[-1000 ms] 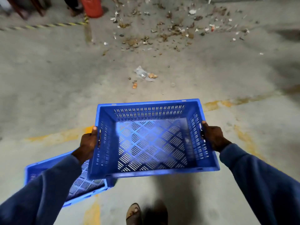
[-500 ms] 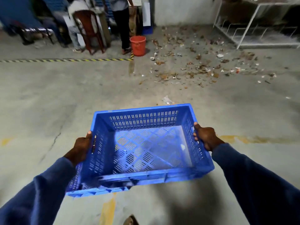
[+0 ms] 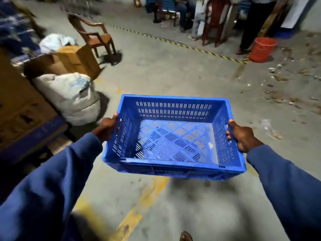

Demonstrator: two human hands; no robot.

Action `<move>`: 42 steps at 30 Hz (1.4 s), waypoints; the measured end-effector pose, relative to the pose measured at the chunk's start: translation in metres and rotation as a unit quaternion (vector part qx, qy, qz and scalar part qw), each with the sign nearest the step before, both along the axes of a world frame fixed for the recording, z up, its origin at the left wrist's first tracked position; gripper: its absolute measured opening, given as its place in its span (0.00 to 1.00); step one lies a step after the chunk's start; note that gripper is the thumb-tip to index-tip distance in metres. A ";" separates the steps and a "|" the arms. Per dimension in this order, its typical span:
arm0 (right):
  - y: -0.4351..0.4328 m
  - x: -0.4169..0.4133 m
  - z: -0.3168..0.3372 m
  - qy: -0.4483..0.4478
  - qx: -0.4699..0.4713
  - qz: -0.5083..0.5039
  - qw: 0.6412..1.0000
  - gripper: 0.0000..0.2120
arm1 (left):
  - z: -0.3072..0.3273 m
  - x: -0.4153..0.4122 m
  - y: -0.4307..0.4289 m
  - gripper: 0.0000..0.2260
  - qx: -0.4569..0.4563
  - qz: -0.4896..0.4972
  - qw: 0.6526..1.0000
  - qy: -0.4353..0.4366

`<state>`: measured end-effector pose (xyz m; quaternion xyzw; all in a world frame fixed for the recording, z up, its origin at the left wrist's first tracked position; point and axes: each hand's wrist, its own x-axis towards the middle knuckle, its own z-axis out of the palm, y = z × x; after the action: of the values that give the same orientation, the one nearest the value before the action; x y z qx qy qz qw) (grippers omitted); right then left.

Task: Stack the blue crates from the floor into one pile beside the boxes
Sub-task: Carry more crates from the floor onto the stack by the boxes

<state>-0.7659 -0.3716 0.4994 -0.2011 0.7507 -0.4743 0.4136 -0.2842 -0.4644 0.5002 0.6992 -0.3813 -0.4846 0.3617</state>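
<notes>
While you're looking down through the head cam, you've got the blue crate up off the floor in front of you, carried level between both arms, open side up and empty. Your left hand is closed around the crate's left short wall, thumb hooked over the top rim, the rest wrapped on the outside. Your right hand is clamped the same way on the right short wall, with fingertips poking through the handle slot. Both blue sleeves run down to the bottom corners of the frame.

Off to your left there's a stack of cardboard boxes, pretty blurry, with a stuffed white sack leaning just beside them and another open carton behind that. The crate is near that stuff but well apart from touching it. Under the crate the concrete floor has a yellow painted line. Farther back you can see a brown plastic chair, an orange bucket, a striped tape line, and scattered litter on the right.
</notes>
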 end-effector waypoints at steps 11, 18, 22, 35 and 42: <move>-0.052 0.291 0.050 -0.007 -0.028 0.194 0.981 0.17 | 0.057 0.283 0.127 0.22 -0.026 0.191 0.976 -0.096; -0.060 0.461 0.061 -0.019 -0.033 0.308 0.950 0.16 | 0.094 0.401 0.234 0.26 -0.024 0.363 0.919 -0.152; -0.053 0.550 0.062 -0.035 -0.031 0.388 0.920 0.17 | 0.106 0.453 0.296 0.23 0.003 0.440 0.878 -0.188; 0.033 0.805 0.056 -0.066 -0.022 0.547 0.834 0.16 | 0.108 0.610 0.487 0.25 0.052 0.607 0.769 -0.192; 0.072 0.905 0.033 -0.034 -0.029 0.530 0.847 0.15 | 0.092 0.701 0.548 0.28 0.076 0.601 0.772 -0.190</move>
<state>0.1393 -0.2991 0.5320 -0.5641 0.5010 -0.2108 0.6216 0.4172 0.0839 0.5919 0.8889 0.0942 -0.0532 0.4452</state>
